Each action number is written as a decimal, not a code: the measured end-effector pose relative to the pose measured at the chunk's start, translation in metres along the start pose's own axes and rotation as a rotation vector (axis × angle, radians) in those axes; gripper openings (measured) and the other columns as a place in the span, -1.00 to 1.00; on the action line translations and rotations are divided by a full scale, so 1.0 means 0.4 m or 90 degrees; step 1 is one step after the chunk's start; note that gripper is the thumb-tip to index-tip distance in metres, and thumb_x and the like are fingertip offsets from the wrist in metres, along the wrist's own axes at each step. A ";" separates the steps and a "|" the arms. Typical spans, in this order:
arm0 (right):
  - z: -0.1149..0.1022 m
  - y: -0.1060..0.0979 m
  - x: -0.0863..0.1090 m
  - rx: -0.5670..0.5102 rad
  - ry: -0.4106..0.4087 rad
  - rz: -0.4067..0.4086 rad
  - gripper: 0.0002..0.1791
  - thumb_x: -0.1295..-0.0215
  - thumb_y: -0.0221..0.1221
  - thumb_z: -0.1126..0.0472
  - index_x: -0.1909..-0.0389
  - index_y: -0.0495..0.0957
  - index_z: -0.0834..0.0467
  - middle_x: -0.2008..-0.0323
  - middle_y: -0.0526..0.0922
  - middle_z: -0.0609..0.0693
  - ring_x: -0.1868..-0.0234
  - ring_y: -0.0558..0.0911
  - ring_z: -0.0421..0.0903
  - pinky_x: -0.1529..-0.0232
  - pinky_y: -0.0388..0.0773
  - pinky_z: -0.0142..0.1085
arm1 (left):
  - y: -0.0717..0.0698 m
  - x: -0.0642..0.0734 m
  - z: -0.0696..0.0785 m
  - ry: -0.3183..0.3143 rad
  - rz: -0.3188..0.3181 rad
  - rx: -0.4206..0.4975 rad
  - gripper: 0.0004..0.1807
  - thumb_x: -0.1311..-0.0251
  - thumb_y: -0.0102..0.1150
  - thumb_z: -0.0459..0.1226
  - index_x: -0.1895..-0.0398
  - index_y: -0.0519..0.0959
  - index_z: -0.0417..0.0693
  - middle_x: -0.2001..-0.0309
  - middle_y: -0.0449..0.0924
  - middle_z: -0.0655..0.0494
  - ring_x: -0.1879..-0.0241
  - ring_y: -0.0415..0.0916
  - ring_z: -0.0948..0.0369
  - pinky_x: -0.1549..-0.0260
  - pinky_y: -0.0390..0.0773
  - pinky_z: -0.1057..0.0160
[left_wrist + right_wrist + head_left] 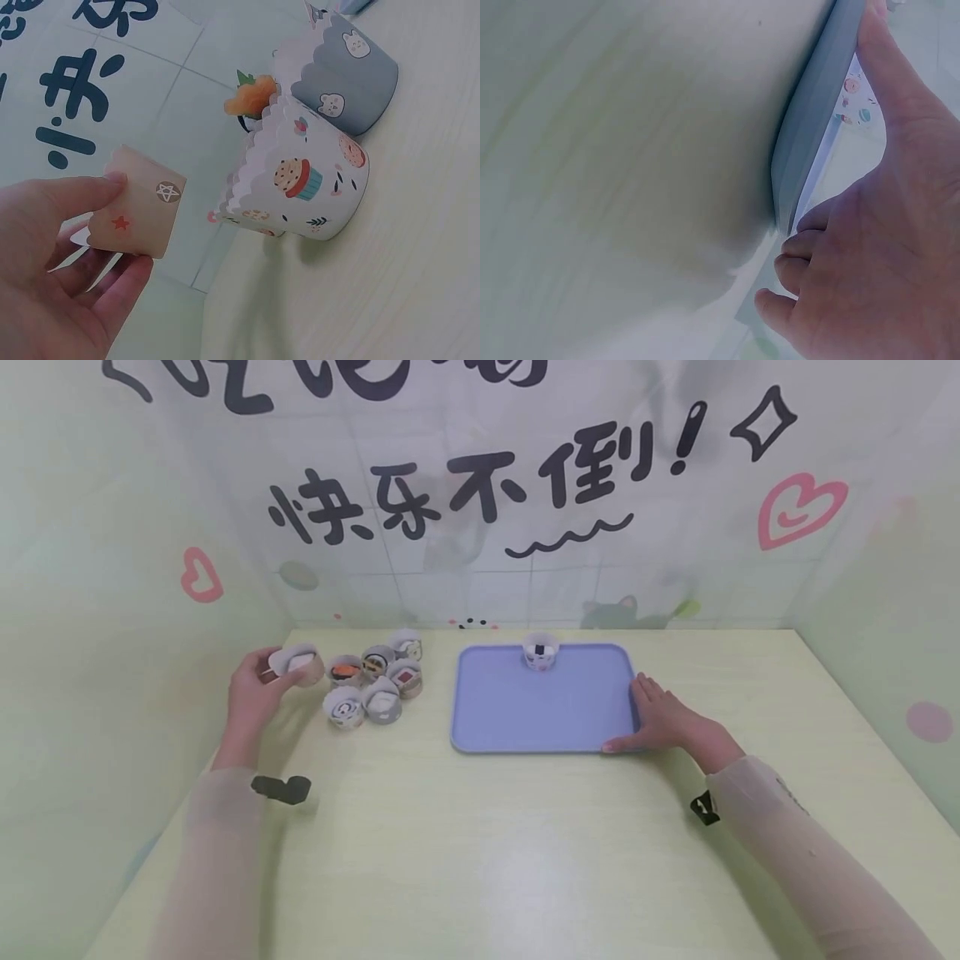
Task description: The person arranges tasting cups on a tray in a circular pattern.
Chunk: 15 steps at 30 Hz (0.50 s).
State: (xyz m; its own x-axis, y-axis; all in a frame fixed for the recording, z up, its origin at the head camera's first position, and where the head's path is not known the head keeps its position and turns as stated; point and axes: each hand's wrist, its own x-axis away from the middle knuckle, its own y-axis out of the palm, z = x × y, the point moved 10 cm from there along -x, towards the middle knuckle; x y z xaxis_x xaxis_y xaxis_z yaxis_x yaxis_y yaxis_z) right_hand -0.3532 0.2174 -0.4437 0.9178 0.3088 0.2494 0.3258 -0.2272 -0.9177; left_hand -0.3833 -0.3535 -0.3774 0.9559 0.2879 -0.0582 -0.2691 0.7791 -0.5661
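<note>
At the left, my left hand point(251, 697) pinches a tan paper baking cup point(142, 214) by its rim, thumb on one side and fingers on the other. Small star prints show on the cup's wall, and it is raised beside a cluster of similar cups. My right hand point(666, 722) rests against the front right corner of a blue tray point(543, 710). Its thumb lies along the front edge and its other fingers along the right edge. One white printed paper cup point(540, 662) with a black-and-white piece inside stands at the tray's back edge.
Several paper cups stand close together left of the tray, among them a cup with an orange-topped piece point(346, 672), a white cup point(344, 710) and a grey cup point(382, 706). A printed curtain point(465, 568) hangs behind the pale table point(450, 843).
</note>
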 end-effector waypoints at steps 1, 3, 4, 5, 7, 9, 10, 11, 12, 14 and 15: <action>-0.001 -0.001 0.000 0.001 -0.001 0.002 0.49 0.01 0.37 -0.38 -0.44 -0.25 0.62 -0.47 -0.22 0.62 -0.51 -0.15 0.50 -0.50 -0.07 0.33 | 0.003 0.000 0.003 0.001 -0.003 0.001 -0.23 -0.35 0.18 -0.04 -0.50 0.15 -0.16 -0.45 0.29 -0.20 -0.35 0.36 -0.05 -0.12 0.53 0.41; -0.003 -0.003 0.001 -0.002 -0.004 0.007 0.49 0.02 0.38 -0.37 -0.44 -0.25 0.61 -0.47 -0.21 0.62 -0.51 -0.14 0.51 -0.50 -0.07 0.33 | 0.009 0.000 0.010 0.005 -0.007 0.004 -0.23 -0.35 0.18 -0.05 -0.51 0.15 -0.16 -0.46 0.28 -0.20 -0.37 0.35 -0.07 -0.24 0.52 0.25; -0.005 -0.005 0.002 -0.005 -0.008 0.009 0.49 0.02 0.39 -0.36 -0.44 -0.25 0.61 -0.46 -0.21 0.63 -0.50 -0.14 0.52 -0.50 -0.06 0.33 | 0.011 0.000 0.014 0.006 -0.008 0.006 -0.23 -0.35 0.17 -0.05 -0.51 0.14 -0.16 -0.46 0.28 -0.20 -0.38 0.34 -0.08 -0.28 0.51 0.19; -0.007 -0.006 0.003 -0.008 -0.011 0.012 0.49 0.02 0.39 -0.36 -0.45 -0.25 0.61 -0.46 -0.21 0.63 -0.50 -0.13 0.52 -0.50 -0.06 0.33 | 0.013 0.000 0.017 0.007 -0.009 0.009 -0.23 -0.35 0.18 -0.06 -0.51 0.14 -0.17 -0.46 0.28 -0.20 -0.38 0.34 -0.09 -0.31 0.49 0.13; -0.012 -0.009 0.006 -0.017 -0.017 0.015 0.48 0.03 0.41 -0.34 -0.44 -0.24 0.62 -0.46 -0.20 0.63 -0.50 -0.13 0.53 -0.50 -0.05 0.33 | 0.016 0.000 0.025 0.013 -0.011 0.013 -0.23 -0.36 0.18 -0.07 -0.51 0.14 -0.18 -0.46 0.27 -0.21 -0.39 0.33 -0.11 -0.35 0.45 0.04; -0.016 -0.010 0.007 -0.022 -0.021 0.018 0.47 0.02 0.42 -0.32 -0.44 -0.24 0.62 -0.46 -0.19 0.64 -0.49 -0.12 0.53 -0.50 -0.04 0.32 | 0.019 0.000 0.032 0.017 -0.013 0.020 -0.23 -0.36 0.18 -0.08 -0.51 0.14 -0.18 -0.46 0.27 -0.22 -0.40 0.33 -0.12 -0.36 0.43 0.01; -0.017 -0.011 0.008 -0.025 -0.022 0.020 0.47 0.02 0.42 -0.32 -0.44 -0.23 0.62 -0.46 -0.19 0.64 -0.49 -0.11 0.54 -0.50 -0.04 0.32 | 0.021 0.001 0.035 0.018 -0.015 0.023 -0.23 -0.36 0.18 -0.08 -0.51 0.14 -0.18 -0.46 0.27 -0.22 -0.40 0.32 -0.12 -0.37 0.42 -0.01; -0.016 -0.011 0.008 -0.026 -0.021 0.020 0.47 0.02 0.42 -0.31 -0.44 -0.23 0.62 -0.46 -0.19 0.63 -0.49 -0.11 0.53 -0.50 -0.04 0.32 | 0.023 0.001 0.038 0.019 -0.017 0.026 -0.23 -0.36 0.18 -0.08 -0.51 0.13 -0.18 -0.47 0.26 -0.21 -0.41 0.31 -0.12 -0.37 0.41 -0.03; -0.016 -0.010 0.007 -0.027 -0.020 0.019 0.47 0.02 0.42 -0.31 -0.45 -0.23 0.61 -0.46 -0.19 0.63 -0.50 -0.12 0.53 -0.50 -0.05 0.32 | 0.025 0.001 0.041 0.018 -0.020 0.027 -0.23 -0.36 0.17 -0.08 -0.51 0.13 -0.17 -0.47 0.25 -0.21 -0.41 0.31 -0.12 -0.38 0.41 -0.05; -0.016 -0.010 0.007 -0.028 -0.018 0.018 0.47 0.02 0.42 -0.32 -0.45 -0.24 0.61 -0.47 -0.19 0.62 -0.50 -0.12 0.52 -0.51 -0.06 0.31 | 0.029 0.002 0.046 0.017 -0.023 0.030 -0.23 -0.36 0.17 -0.07 -0.52 0.13 -0.16 -0.48 0.24 -0.19 -0.42 0.30 -0.12 -0.38 0.40 -0.06; -0.017 -0.010 0.007 -0.029 -0.017 0.016 0.47 0.01 0.42 -0.32 -0.45 -0.24 0.61 -0.47 -0.20 0.62 -0.50 -0.13 0.52 -0.51 -0.06 0.31 | 0.031 0.003 0.048 0.016 -0.025 0.031 -0.23 -0.36 0.17 -0.07 -0.52 0.13 -0.15 -0.49 0.24 -0.19 -0.42 0.30 -0.12 -0.38 0.39 -0.06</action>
State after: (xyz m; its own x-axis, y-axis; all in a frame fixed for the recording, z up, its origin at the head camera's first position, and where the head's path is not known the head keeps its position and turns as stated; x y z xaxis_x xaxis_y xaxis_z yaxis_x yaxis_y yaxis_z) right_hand -0.3504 0.2131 -0.4372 0.9200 0.3264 0.2171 0.3127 -0.2769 -0.9086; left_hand -0.3878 -0.3328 -0.3686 0.9682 0.2435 -0.0579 -0.2367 0.8159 -0.5275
